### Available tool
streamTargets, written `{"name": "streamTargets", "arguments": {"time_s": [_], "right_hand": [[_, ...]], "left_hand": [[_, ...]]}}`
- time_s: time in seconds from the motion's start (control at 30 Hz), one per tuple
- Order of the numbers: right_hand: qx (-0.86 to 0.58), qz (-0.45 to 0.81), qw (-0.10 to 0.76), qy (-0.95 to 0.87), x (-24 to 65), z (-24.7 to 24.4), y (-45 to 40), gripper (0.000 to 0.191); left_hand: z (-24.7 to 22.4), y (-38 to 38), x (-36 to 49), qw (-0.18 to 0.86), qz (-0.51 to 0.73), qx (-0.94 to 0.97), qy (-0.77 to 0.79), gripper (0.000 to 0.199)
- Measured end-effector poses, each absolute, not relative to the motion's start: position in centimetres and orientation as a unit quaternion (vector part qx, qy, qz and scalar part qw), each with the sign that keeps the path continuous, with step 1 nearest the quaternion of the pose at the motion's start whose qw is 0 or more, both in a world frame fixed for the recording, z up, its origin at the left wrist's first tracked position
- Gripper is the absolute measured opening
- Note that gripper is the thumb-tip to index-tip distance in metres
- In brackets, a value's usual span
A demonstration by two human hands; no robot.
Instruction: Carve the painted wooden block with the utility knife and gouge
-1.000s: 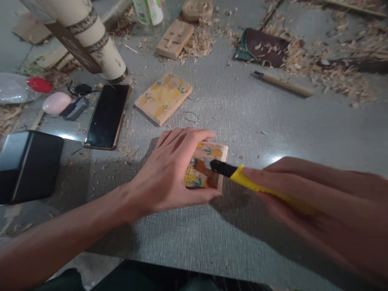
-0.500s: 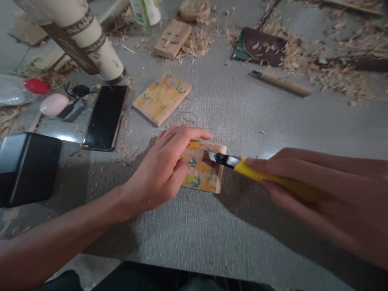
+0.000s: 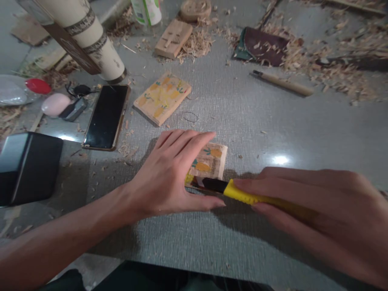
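A flat wooden block (image 3: 217,163) painted with orange and yellow pineapples and teal leaves lies on the table. My left hand (image 3: 169,173) covers its left part and holds it, fingers along the far side and thumb stretched out by the near edge. In my right hand (image 3: 315,206) is a yellow utility knife (image 3: 242,193), gripped with its blade pointing left. The blade lies over the near edge of the block, between my left thumb and forefinger; whether it cuts in I cannot tell. Part of the block is hidden under my left palm.
A second pineapple-painted block (image 3: 163,98) lies beyond my left hand. Leftward are a phone (image 3: 106,117), a black box (image 3: 33,167) and a cream cylinder (image 3: 112,60). Farther back lie a carved block (image 3: 173,39), a wooden-handled tool (image 3: 283,84), a maroon pouch (image 3: 266,46) and wood shavings (image 3: 342,81).
The knife blade has moved from the block's upper right toward me, to its near edge. My left thumb has swung out from the block's top to beside that edge.
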State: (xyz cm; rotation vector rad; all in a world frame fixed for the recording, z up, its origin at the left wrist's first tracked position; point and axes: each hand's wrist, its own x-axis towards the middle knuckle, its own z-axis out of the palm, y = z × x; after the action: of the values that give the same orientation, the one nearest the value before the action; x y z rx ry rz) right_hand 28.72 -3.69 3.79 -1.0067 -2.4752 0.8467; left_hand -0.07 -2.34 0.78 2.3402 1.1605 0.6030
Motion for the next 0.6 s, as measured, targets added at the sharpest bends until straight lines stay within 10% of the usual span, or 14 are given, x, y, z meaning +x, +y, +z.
{"name": "streamTargets", "arguments": {"time_s": [0.6], "right_hand": [[-0.365,0.333,0.176,-0.851,28.14,3.83,-3.31,0.026]], "left_hand": [[0.79,-2.45,0.12,0.218,0.218,0.849,0.43,0.099]]}}
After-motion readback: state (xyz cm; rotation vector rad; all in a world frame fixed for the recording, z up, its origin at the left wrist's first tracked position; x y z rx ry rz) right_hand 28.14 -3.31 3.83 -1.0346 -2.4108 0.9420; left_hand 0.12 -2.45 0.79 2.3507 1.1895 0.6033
